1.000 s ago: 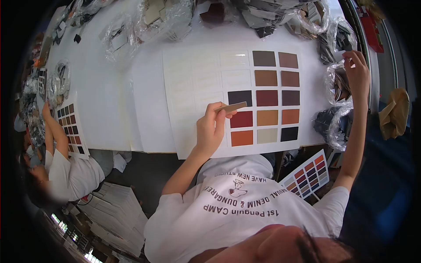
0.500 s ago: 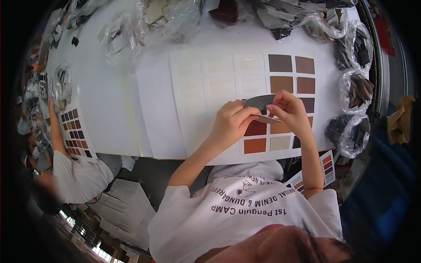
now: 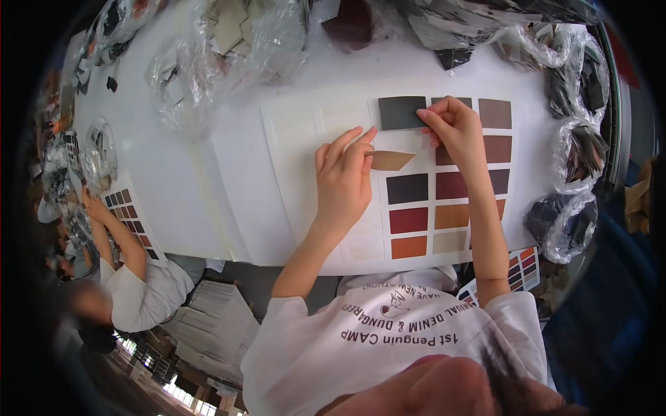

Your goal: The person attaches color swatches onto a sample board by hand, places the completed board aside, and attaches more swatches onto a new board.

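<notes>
My right hand [image 3: 454, 132] pinches the right edge of a dark grey swatch [image 3: 402, 113], which lies over the upper part of the white sample card [image 3: 291, 173], left of another grey swatch. Between the thumb and fingers of my left hand [image 3: 345, 173] is a tan swatch [image 3: 392, 161], tilted above the card. Below it on the card sit a dark navy swatch [image 3: 407, 188], a red swatch [image 3: 408, 220] and an orange swatch [image 3: 408, 247]. More brown and maroon swatches fill the card's right columns, partly hidden by my right forearm.
Clear plastic bags of swatches [image 3: 239, 41] line the table's far edge, and more bags [image 3: 581, 152] stand along the right. At the left, a co-worker [image 3: 142, 295] reaches over another swatch card [image 3: 132, 215]. A smaller colour card [image 3: 522, 270] shows below the table's near edge.
My right hand came in from the bags at the right and has carried the grey swatch up to the card's top row. My left hand has shifted slightly, still with the tan swatch.
</notes>
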`<action>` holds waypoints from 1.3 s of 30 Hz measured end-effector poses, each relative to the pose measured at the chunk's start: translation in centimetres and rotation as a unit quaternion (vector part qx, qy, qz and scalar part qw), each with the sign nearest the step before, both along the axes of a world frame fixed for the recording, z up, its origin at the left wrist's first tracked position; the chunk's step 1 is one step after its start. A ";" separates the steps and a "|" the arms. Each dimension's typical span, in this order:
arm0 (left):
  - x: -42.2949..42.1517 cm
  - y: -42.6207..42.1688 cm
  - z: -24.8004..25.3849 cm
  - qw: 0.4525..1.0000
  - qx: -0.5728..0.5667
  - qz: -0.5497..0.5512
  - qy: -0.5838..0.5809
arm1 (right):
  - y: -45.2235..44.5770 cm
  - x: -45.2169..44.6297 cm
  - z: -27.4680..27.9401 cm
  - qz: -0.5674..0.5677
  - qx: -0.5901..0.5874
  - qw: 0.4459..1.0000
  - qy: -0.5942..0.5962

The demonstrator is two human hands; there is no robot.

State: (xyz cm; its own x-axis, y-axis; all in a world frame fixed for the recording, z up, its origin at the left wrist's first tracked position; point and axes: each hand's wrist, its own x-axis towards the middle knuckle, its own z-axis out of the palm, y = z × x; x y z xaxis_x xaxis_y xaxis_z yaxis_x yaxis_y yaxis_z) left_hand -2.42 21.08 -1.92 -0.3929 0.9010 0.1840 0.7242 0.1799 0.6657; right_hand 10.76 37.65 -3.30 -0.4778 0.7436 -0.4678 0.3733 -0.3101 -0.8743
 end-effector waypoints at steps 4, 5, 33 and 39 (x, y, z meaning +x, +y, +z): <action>-0.2 0.6 0.0 0.999 -0.033 -0.019 -0.003 | 0.1 -0.1 -0.1 0.012 -0.004 1.000 -0.022; -0.2 0.7 0.0 0.999 -0.041 -0.024 -0.008 | 0.1 -0.2 0.0 0.013 -0.009 1.000 -0.023; 0.5 1.5 -1.2 0.996 -0.078 -0.041 0.034 | -0.1 -0.7 0.7 0.022 0.010 0.997 -0.067; 0.4 1.7 -0.8 0.995 -0.090 -0.036 0.026 | 0.2 -1.0 0.9 0.078 0.126 0.977 -0.152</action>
